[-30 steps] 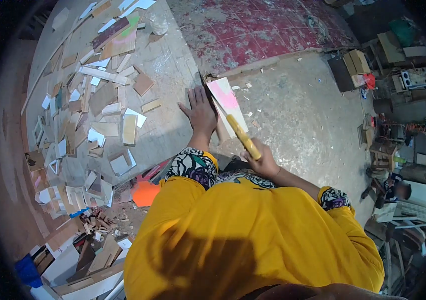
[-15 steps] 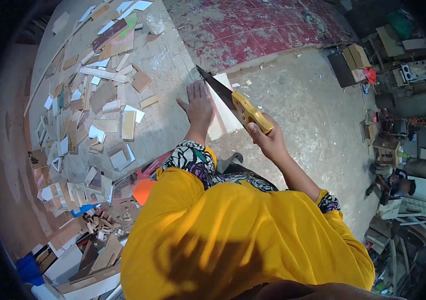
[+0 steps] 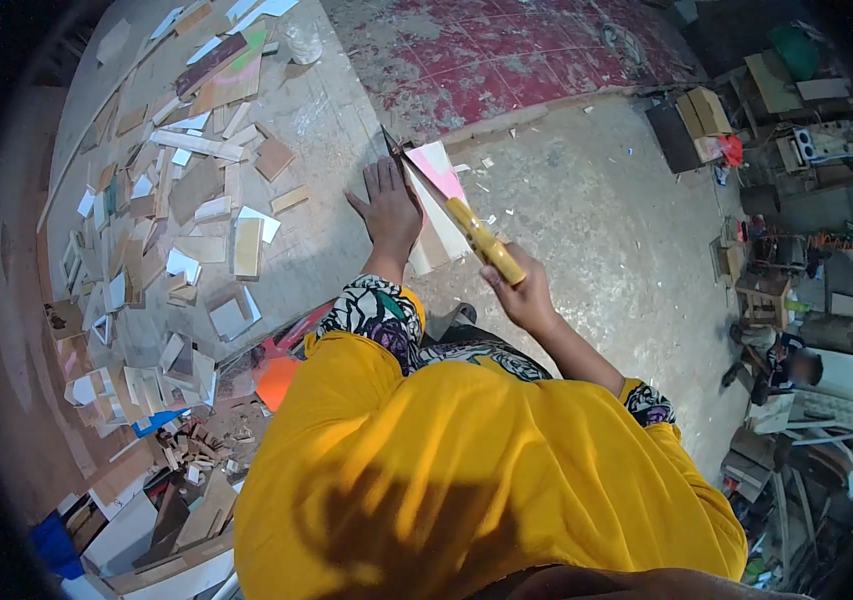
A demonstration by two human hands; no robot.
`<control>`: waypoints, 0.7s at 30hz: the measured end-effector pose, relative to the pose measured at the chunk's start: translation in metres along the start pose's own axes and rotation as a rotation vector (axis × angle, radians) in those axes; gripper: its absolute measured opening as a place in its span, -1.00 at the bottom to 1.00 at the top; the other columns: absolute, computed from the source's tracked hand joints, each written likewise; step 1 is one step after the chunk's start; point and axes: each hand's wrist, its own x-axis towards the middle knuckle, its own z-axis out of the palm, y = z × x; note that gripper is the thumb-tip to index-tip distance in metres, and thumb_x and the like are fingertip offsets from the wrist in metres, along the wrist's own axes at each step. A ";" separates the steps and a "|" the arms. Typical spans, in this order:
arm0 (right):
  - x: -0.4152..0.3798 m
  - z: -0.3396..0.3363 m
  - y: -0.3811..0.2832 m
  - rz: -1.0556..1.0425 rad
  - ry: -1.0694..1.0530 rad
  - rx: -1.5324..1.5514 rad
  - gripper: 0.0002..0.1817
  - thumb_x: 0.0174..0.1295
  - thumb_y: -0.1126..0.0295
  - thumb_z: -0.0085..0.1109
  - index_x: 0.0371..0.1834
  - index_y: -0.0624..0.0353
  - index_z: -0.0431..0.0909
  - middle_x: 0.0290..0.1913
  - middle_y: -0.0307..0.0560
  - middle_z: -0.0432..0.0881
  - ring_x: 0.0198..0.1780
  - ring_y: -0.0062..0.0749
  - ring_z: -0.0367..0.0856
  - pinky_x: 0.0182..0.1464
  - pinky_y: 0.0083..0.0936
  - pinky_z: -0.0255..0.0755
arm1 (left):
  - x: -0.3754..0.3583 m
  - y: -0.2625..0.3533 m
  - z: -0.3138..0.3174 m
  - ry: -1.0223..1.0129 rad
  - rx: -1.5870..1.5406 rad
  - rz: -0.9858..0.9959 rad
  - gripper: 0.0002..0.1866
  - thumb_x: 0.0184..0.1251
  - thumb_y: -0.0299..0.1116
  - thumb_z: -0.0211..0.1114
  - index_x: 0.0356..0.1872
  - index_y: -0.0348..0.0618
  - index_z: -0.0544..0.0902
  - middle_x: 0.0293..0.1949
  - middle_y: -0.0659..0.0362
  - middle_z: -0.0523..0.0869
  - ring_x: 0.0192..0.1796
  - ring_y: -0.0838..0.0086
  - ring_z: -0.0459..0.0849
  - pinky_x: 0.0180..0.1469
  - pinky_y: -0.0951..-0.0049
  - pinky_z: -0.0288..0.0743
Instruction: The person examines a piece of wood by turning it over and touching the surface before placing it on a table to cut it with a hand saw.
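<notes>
A hand saw with a yellow handle (image 3: 487, 242) is in my right hand (image 3: 525, 288), whose fingers wrap round the grip. Its dark blade (image 3: 427, 172) points away from me to the upper left, seen nearly edge-on, and crosses over a pale board (image 3: 432, 225). Pink and white patches show on the board's far part, to the right of the blade. The board juts out past the right edge of the worktable. My left hand (image 3: 393, 208) lies flat at the board's left side, fingers stretched forward and thumb spread out, with its fingertips close to the blade.
Many wood offcuts (image 3: 209, 190) cover the left of the worktable (image 3: 322, 130), with a clear plastic cup (image 3: 304, 45) at its far edge. More scraps (image 3: 197, 500) lie below left. Far right, a person (image 3: 785, 360) sits among boards and frames. Red tiles (image 3: 507, 60) lie ahead.
The saw has rolled so its blade now shows edge-on, and its handle has come slightly down and left. More of the board's pink patch shows. My left hand stays flat in place.
</notes>
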 end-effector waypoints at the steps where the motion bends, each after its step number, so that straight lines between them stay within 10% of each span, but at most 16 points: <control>1: 0.003 -0.002 -0.004 0.156 0.025 0.180 -0.77 0.17 0.33 0.20 -0.30 0.27 0.44 -0.51 -0.18 0.41 -0.53 -0.42 0.43 -0.49 -0.44 0.32 | 0.001 0.001 0.000 -0.003 0.028 0.003 -0.42 0.24 -0.21 -0.02 0.31 -0.13 0.22 0.37 0.14 0.17 0.41 0.15 0.06 0.25 -0.40 -0.15; 7: 0.063 -0.026 -0.030 0.070 0.209 0.365 -0.81 0.22 0.32 0.16 -0.29 0.22 0.44 -0.53 -0.30 0.42 -0.55 -0.70 0.34 -0.53 -0.69 0.23 | -0.002 0.002 -0.010 -0.132 0.028 -0.009 -0.38 0.29 -0.25 -0.06 0.38 -0.07 0.05 0.42 0.16 0.05 0.46 0.13 -0.07 0.29 -0.35 -0.20; 21: -0.021 -0.060 -0.047 0.364 -0.027 0.278 -0.74 0.21 0.24 0.18 -0.33 0.20 0.40 -0.56 -0.32 0.37 -0.57 -0.69 0.32 -0.54 -0.69 0.24 | 0.001 -0.001 -0.005 -0.125 0.064 0.002 -0.40 0.30 -0.25 -0.10 0.38 -0.04 0.09 0.42 0.18 0.05 0.46 0.16 -0.06 0.28 -0.35 -0.18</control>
